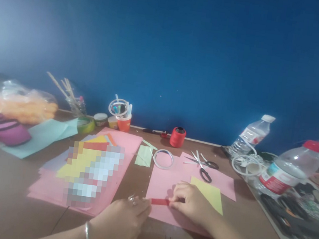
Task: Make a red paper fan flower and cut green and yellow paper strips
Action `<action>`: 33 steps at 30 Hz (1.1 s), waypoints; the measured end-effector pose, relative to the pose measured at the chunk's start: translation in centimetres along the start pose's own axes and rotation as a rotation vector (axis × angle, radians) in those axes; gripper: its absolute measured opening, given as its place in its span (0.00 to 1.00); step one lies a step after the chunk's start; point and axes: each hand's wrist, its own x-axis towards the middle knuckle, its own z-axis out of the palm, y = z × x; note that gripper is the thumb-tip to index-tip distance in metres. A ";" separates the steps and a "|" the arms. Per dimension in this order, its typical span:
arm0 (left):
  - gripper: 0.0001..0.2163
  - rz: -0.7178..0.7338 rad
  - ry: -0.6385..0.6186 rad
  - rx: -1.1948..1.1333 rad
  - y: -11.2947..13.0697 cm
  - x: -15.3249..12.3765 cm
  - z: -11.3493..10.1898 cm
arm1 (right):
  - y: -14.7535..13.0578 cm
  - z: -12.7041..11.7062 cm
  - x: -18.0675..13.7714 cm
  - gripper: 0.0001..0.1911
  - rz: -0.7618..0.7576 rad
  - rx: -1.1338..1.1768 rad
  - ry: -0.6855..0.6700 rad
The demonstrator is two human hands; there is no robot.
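Observation:
A narrow red paper strip (160,202) lies across the pink paper sheet (158,184) in front of me. My right hand (188,201) is closed, pinching the strip's right end between thumb and finger. At the strip's left end, my left hand (129,213) has its fingers pressed together over it, partly hiding that end. It wears a ring and a silver bracelet (88,236). Beside my right hand lies a yellow paper piece (210,194). Scissors (202,168) rest beyond it on another pink sheet, and a clear tape roll (163,159) sits farther left.
Stacked pink sheets (50,189) with coloured papers, partly pixelated, lie at left. Along the blue wall stand a cup of pens (123,123) and a red thread spool (178,137). Plastic bottles (290,172) stand at right, a purple container (12,132) at far left.

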 end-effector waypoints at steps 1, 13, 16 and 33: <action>0.21 0.004 -0.008 -0.017 0.0 -0.4 0.1 | 0.1 0.0 0.0 0.08 0.007 0.018 0.000; 0.20 -0.121 0.108 -0.067 -0.9 -1.0 -0.3 | -0.6 -0.3 -0.1 0.07 0.169 0.128 0.031; 0.19 -0.097 0.122 -0.034 -0.9 -1.0 -1.0 | -0.5 -0.3 -0.1 0.06 0.247 0.217 0.043; 0.08 -0.338 0.177 -0.288 -1.6 4.4 0.0 | -2.1 0.8 0.2 0.08 0.046 -0.063 0.030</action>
